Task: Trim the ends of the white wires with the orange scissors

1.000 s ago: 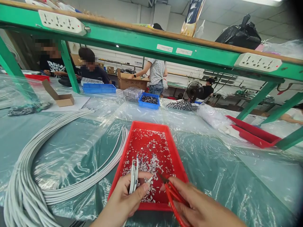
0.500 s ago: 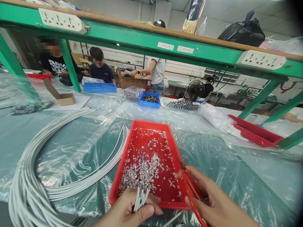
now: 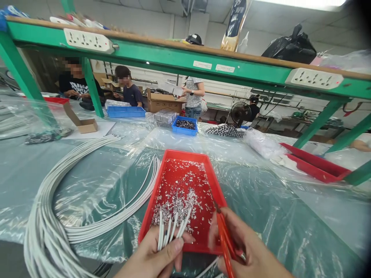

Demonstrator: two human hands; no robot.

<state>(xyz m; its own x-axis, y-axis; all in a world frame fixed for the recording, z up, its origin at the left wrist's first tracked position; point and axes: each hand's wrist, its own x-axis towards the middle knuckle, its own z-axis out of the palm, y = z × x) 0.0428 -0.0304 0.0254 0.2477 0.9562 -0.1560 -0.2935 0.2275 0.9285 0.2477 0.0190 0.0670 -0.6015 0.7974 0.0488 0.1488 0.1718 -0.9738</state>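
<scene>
Several white cables (image 3: 173, 227) are pinched in my left hand (image 3: 158, 251), their ends fanned out and pointing up over the near edge of a red tray (image 3: 216, 181). Small silvery scraps (image 3: 178, 202) lie scattered in that tray, thickest toward its near left. My right hand (image 3: 246, 243) is closed around red-handled pliers or cutters (image 3: 224, 231), at the tray's near right corner. Their dark jaws point up and away, apart from the cables; whether the jaws are parted I cannot tell.
A large coil of white cables (image 3: 43, 204) lies on the left. Behind the tray stand a blue bin of small dark parts (image 3: 184, 130) and another blue bin (image 3: 126, 112). A red bin (image 3: 315, 166) sits far right. A green shelf frame (image 3: 162, 54) spans above; people work beyond it.
The cables in my left hand have risen and spread into a fan. My right hand has shifted slightly left with the red-handled tool. The view has tilted up a little.
</scene>
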